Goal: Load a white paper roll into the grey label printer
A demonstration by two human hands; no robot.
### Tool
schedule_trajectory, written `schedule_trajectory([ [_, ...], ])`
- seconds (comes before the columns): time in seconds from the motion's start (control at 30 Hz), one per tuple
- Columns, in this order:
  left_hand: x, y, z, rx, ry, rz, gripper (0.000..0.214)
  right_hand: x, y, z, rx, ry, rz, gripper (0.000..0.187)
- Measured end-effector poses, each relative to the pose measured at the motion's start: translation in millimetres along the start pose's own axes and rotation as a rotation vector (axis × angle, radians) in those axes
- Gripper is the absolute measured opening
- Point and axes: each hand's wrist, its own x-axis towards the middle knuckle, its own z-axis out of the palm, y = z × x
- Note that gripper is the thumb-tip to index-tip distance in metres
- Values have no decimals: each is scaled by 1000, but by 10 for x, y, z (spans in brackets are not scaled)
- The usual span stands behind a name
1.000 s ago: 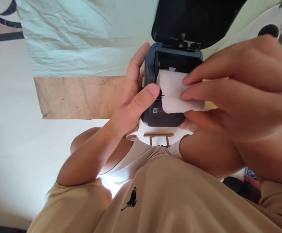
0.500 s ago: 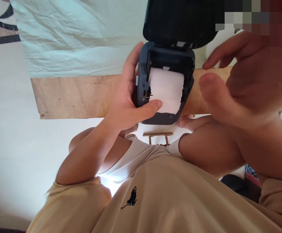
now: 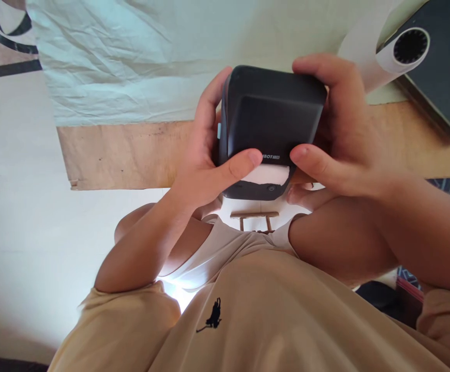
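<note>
A small dark label printer (image 3: 271,121) is held up in front of me with its lid closed. A strip of white paper (image 3: 267,174) pokes out under the lid's front edge. My left hand (image 3: 209,155) grips the printer's left side, thumb pressed on the paper edge. My right hand (image 3: 337,134) wraps the right side, fingers over the lid's top and thumb on its front edge.
A wooden table edge (image 3: 132,155) runs behind the printer, covered by a crumpled pale cloth (image 3: 132,57). A white paper roll (image 3: 399,51) lies on a dark flat device (image 3: 446,77) at the upper right. My beige shirt (image 3: 271,315) fills the bottom.
The printer's lid was open with the paper roll showing; now it is closed over the roll. My right hand let go of the paper end and came onto the lid.
</note>
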Motion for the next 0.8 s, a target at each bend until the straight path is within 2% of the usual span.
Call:
schedule_trajectory([
  [0.13, 1, 72, 49, -12, -22, -73, 50, 26, 41, 9, -3, 0, -22, 70],
  [0.27, 14, 119, 84, -33, 71, -112, 48, 27, 32, 30, 3, -1, 19, 72],
  [0.53, 31, 179, 162, -5, 146, -198, 50, 43, 10, 35, -33, -12, 70, 78],
  [0.73, 59, 204, 222, -36, 162, -185, 48, -8, 15, 42, -2, 7, 95, 75],
  [0.8, 61, 190, 213, -30, 185, -233, 47, -16, 13, 48, 5, 9, 98, 76],
])
